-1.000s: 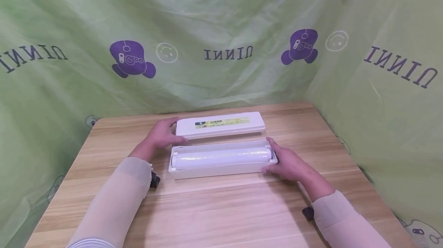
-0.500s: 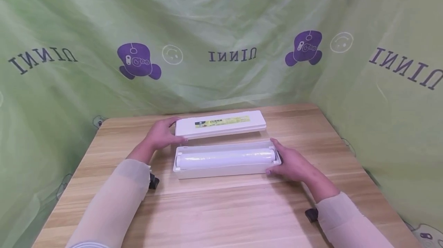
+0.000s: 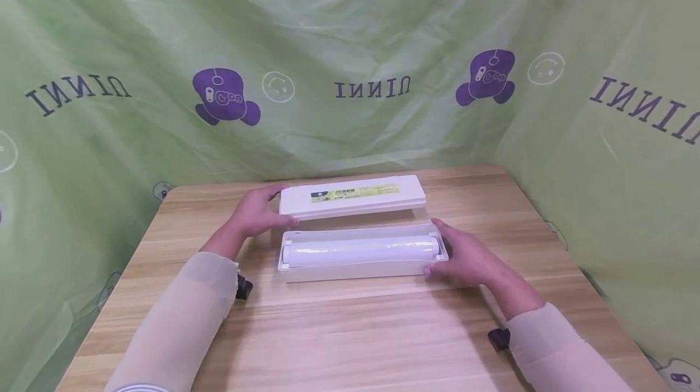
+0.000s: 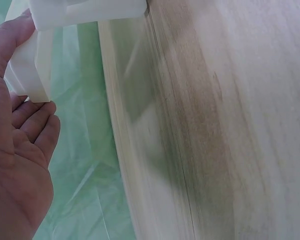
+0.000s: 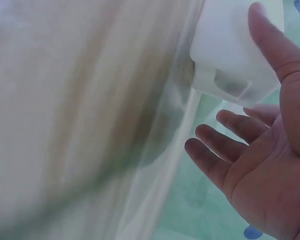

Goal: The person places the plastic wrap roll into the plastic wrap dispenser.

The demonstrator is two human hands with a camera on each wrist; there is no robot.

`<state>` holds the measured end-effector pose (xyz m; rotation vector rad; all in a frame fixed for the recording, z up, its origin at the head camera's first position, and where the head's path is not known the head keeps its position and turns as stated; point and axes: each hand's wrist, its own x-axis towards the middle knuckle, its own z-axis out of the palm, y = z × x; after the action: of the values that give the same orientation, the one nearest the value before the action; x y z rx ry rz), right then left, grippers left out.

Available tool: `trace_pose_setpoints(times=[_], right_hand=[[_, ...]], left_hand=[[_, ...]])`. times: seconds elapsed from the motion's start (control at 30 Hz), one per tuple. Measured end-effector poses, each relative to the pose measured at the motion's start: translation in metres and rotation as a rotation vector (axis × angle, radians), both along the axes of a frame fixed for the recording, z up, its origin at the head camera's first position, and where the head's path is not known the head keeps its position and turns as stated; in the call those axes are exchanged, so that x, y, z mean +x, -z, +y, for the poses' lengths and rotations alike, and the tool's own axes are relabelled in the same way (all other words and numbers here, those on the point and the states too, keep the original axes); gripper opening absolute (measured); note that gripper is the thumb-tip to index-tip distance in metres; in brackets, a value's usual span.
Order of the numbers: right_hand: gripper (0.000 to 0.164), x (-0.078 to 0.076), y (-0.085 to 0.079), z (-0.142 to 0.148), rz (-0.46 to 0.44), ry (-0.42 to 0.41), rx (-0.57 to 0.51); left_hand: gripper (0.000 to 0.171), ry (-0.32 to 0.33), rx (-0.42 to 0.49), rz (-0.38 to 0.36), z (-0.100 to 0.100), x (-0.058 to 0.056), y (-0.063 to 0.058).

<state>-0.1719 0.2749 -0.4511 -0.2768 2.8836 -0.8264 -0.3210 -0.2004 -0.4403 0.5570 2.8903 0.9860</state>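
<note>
In the head view, my left hand [image 3: 256, 213] grips the left end of a long white lid [image 3: 377, 200] with a yellow label, thumb on the near side. The lid hangs tilted behind the box, its right end raised with shadow beneath. A white cling film box [image 3: 361, 271] stands uncovered in front, with a clear-wrapped film roll [image 3: 361, 251] lying in it. My right hand [image 3: 469, 255] holds the box's right end between thumb and fingers. In the right wrist view, the thumb [image 5: 275, 42] presses the box wall. The left wrist view shows fingers [image 4: 35, 122] under the lid's end [image 4: 27, 65].
The wooden table [image 3: 350, 337] extends toward me and to both sides. A green printed curtain [image 3: 350, 130] encloses its back and sides. Black wrist camera mounts [image 3: 243, 287] sit beside the sleeves.
The head view has turned slightly left, so the scene sits further right. The lid's right end hangs a little higher over its shadow. Both hands keep their holds.
</note>
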Motion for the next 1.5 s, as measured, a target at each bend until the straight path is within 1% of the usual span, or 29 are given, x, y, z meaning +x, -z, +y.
trace_pose_setpoints(times=[0.2,0.37,0.47,0.67,0.8,1.0,1.2,1.33,1.5], right_hand=[[0.130,-0.005,-0.001,0.002,0.016,-0.009,-0.006],[0.129,-0.008,-0.003,0.002,0.008,0.012,-0.049],[0.128,-0.010,-0.005,0.001,0.022,0.019,-0.073],[0.125,-0.016,-0.011,0.000,0.048,0.065,-0.112],[0.121,-0.022,-0.013,0.000,0.056,0.093,-0.132],[0.121,-0.033,-0.016,-0.001,0.068,0.107,-0.123],[0.122,-0.044,-0.017,-0.004,0.056,0.117,-0.144],[0.122,-0.048,-0.018,-0.005,0.051,0.121,-0.142],[0.124,-0.051,-0.019,-0.006,0.043,0.123,-0.146]], left_hand=[[0.107,-0.003,0.013,-0.014,0.001,0.005,-0.004],[0.106,0.000,0.019,-0.026,0.002,0.008,-0.008],[0.105,0.004,0.026,-0.027,0.003,0.009,-0.009],[0.106,0.020,0.032,-0.014,0.002,0.010,-0.011],[0.103,0.026,0.037,-0.006,0.002,0.012,-0.011],[0.104,0.033,0.049,0.003,0.000,0.014,-0.010],[0.105,0.049,0.066,0.014,-0.003,0.017,-0.009],[0.104,0.054,0.067,0.006,-0.003,0.021,-0.012],[0.103,0.075,0.078,0.021,-0.002,0.024,-0.016]])
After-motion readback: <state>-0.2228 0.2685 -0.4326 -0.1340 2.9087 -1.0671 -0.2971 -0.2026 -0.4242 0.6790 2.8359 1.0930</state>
